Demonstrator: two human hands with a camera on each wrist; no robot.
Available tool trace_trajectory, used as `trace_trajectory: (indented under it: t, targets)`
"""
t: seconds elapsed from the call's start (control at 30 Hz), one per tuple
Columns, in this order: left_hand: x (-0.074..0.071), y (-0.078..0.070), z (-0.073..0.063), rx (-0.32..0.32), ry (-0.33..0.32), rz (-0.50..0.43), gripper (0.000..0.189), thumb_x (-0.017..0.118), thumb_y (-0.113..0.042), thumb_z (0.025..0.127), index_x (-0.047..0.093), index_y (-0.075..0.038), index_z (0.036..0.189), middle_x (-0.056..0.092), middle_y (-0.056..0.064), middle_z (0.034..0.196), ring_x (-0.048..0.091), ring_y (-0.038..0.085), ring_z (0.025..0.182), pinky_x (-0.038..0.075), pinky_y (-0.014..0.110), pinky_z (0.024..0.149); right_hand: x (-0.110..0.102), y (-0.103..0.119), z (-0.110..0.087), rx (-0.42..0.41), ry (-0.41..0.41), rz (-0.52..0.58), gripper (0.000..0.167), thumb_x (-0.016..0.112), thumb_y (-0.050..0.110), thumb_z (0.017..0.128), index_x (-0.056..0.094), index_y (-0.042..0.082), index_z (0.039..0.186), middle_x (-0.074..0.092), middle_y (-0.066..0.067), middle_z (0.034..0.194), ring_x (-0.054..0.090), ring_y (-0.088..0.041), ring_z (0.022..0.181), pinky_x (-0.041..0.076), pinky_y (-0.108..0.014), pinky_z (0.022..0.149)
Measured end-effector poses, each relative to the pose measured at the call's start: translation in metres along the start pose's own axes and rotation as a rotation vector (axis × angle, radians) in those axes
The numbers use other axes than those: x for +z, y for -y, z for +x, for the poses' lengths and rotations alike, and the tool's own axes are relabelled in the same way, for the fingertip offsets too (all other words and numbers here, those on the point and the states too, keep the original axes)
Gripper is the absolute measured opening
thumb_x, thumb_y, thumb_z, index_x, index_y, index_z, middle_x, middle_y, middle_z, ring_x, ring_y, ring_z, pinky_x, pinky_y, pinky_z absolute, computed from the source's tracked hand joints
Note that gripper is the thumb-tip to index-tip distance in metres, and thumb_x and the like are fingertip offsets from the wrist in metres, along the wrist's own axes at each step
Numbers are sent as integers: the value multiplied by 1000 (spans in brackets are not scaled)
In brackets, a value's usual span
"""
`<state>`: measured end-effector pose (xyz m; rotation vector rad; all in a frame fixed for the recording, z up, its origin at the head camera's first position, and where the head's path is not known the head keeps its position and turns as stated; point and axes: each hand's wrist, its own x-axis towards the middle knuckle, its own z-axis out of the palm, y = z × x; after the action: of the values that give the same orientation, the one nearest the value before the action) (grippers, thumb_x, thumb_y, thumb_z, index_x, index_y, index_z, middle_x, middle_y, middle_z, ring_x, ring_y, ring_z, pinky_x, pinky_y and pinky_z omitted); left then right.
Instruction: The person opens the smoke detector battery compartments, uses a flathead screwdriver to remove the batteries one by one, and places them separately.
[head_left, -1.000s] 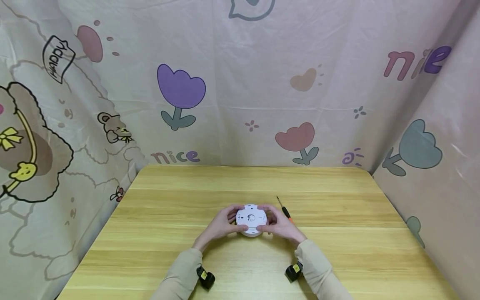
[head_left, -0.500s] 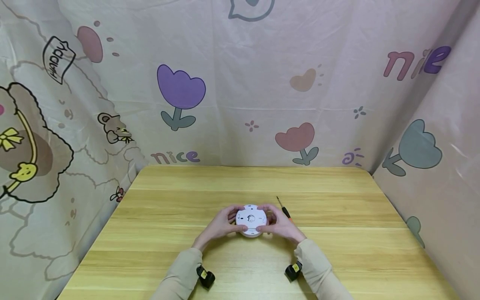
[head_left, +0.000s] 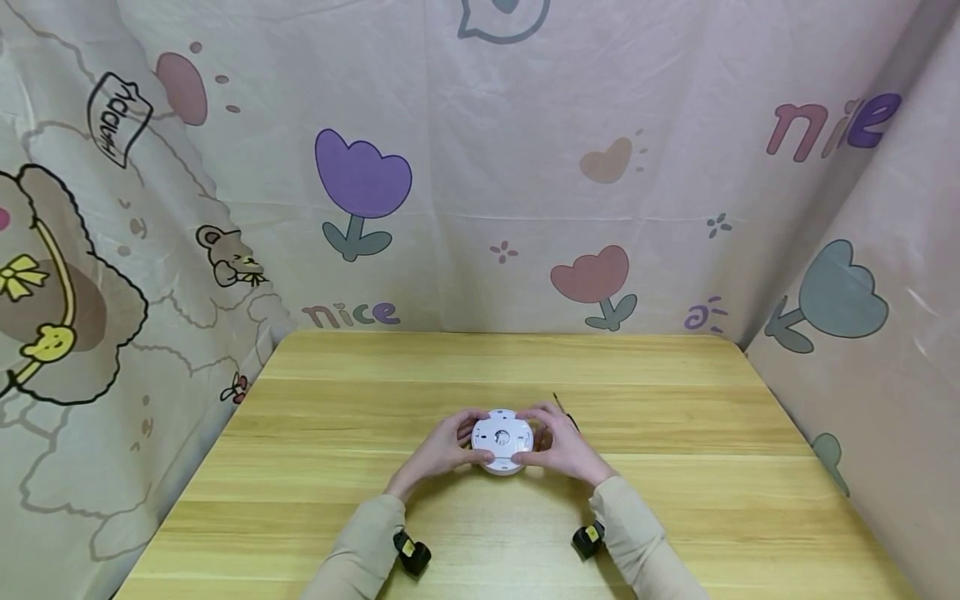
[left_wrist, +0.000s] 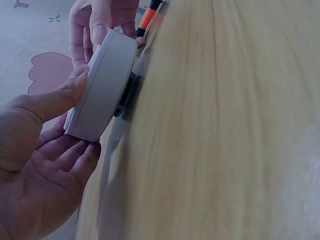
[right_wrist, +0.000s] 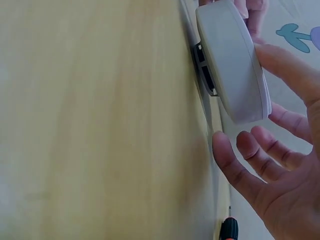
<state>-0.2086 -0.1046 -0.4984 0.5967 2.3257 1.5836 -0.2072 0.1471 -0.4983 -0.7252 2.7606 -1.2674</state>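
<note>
White disc (head_left: 502, 443) between both hands (head_left: 438, 457) (head_left: 567, 452) — slim tool (head_left: 573, 420) partly behind the right.

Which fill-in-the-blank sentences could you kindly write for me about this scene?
The colour of the disc is ____.
The screwdriver has a black-and-____ handle.
In the head view, it lies to the disc's ____.
On the curtain, the tulip left of the pink tulip is ____.

Missing words: white; orange; right; purple.

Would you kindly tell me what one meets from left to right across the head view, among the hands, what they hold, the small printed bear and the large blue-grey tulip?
Small printed bear → left hand → white round device → right hand → large blue-grey tulip.
</note>
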Motion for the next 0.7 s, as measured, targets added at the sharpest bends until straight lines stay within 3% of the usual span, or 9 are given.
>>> trace_trajectory:
  t: [0.17, 0.4, 0.5, 0.7]
  targets:
    - [1, 2, 1, -1, 6, -13, 69, 81, -10, 83, 47, 7, 140, 49, 30, 147, 45, 46, 141, 40, 53, 118, -2, 4, 0, -29, 5, -41, 65, 90, 34, 72, 65, 10, 128, 57, -7, 127, 53, -18, 102, 52, -34, 84]
    - [1, 2, 1, -1, 5, -38, 69, 80, -9, 83, 45, 9, 141, 48, 31, 147, 45, 46, 141, 40, 52, 118, -4, 6, 2, -27, 19, -89, 70, 90, 38, 70, 65, 10, 129, 60, -4, 124, 56, -21, 110, 53, -46, 97]
    - [1, 2, 0, 11, 6, -37, 69, 79, -7, 84, 45, 10, 140, 48, 33, 146, 45, 47, 140, 41, 52, 117, -5, 5, 4, -62, 16, -120, 68, 91, 38, 70, 66, 10, 127, 60, -3, 122, 58, -23, 112, 53, -51, 100]
    - [0, 2, 0, 13, 14, -47, 67, 78, -5, 85, 44, 11, 140, 48, 33, 146, 45, 47, 140, 40, 52, 118, -8, 5, 8, -135, 20, -189, 61, 90, 39, 71, 69, 10, 121, 60, 0, 119, 60, -21, 110, 55, -45, 98]
